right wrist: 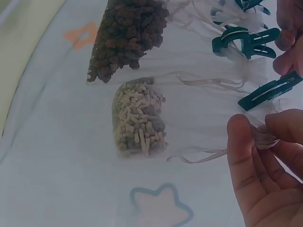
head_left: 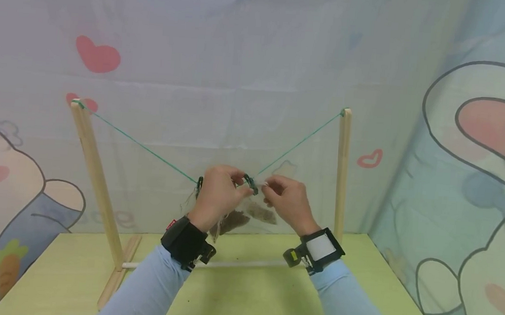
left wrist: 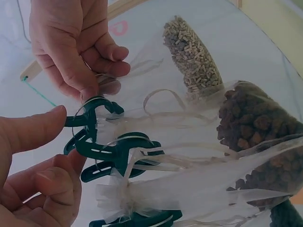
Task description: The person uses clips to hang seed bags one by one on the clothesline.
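Note:
My left hand (head_left: 217,194) pinches the handles of a dark green plastic clip (left wrist: 92,120) between thumb and finger, at the low middle of a green cord (head_left: 142,146). Just to its right, my right hand (head_left: 291,202) pinches the gathered mouth of a sheer drawstring bag with pale pellets (right wrist: 139,120). That bag hangs beside the green clip. Sheer bags of dark brown lumps (left wrist: 251,116) hang next to it, held by another green clip (left wrist: 123,153). In the head view my left hand hides part of the clips.
Two wooden posts, a left one (head_left: 96,165) and a right one (head_left: 342,169), hold the cord's ends. A white rod (head_left: 244,264) runs low between them above the yellow table (head_left: 241,300). Behind hangs a printed cloth (head_left: 223,76).

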Available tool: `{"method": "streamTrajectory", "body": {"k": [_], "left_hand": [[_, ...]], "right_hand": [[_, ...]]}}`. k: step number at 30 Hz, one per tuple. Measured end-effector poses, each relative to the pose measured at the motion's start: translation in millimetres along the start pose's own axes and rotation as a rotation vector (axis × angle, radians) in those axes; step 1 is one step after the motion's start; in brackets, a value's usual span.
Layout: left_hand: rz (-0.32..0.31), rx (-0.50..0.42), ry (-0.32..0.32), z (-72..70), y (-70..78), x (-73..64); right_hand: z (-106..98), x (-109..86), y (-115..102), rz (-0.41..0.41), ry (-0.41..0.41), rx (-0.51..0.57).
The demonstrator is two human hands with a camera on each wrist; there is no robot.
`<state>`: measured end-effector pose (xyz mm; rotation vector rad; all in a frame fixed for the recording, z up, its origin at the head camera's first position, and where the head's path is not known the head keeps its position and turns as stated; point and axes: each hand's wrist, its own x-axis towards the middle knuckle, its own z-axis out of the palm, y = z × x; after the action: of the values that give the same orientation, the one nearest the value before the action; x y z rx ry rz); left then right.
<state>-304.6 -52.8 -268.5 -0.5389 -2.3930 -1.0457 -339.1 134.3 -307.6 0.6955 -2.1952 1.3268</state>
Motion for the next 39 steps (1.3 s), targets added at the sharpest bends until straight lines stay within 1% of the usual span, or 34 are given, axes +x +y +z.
{"method": "streamTrajectory", "body": {"k": [9, 12, 15, 18, 22, 24, 26, 30, 34, 36, 39], "left_hand": [[0.020, 0.061, -0.025, -1.2, 3.5, -3.4], [0.047, 0.087, -0.037, -2.2, 3.0, -5.9], [0.094, 0.112, -0.040, -4.2, 0.0, -9.0], [0.152, 0.115, -0.031, -7.8, -4.8, -13.7], [0.248, 0.122, 0.010, -14.4, -12.2, -22.8], [0.297, 0.139, 0.030, -17.3, -16.3, -28.3], [0.340, 0.160, 0.050, -19.4, -21.0, -34.3], [0.403, 0.197, 0.081, -23.5, -29.7, -47.8], [0.427, 0.236, 0.126, -29.1, -39.0, -62.6], [0.432, 0.262, 0.148, -31.4, -45.0, -69.5], [0.451, 0.297, 0.180, -35.3, -54.8, -79.3]], "right_hand": [[-3, 0.1, 4, -0.019, -0.030, -0.057], [-4, 0.0, 4, -0.022, -0.047, -0.075], [-7, -0.7, 4, -0.026, -0.084, -0.105], [-12, -1.8, 3, -0.028, -0.136, -0.153], [-21, -4.6, 3, -0.015, -0.203, -0.216], [-25, -7.3, 3, -0.005, -0.220, -0.231], [-28, -10.7, 3, -0.013, -0.226, -0.240], [-33, -21.6, 2, -0.045, -0.200, -0.264], [-37, -36.9, 6, -0.097, -0.145, -0.308], [-39, -45.8, 10, -0.137, -0.100, -0.344], [-42, -59.6, 17, -0.204, -0.012, -0.390]]}}
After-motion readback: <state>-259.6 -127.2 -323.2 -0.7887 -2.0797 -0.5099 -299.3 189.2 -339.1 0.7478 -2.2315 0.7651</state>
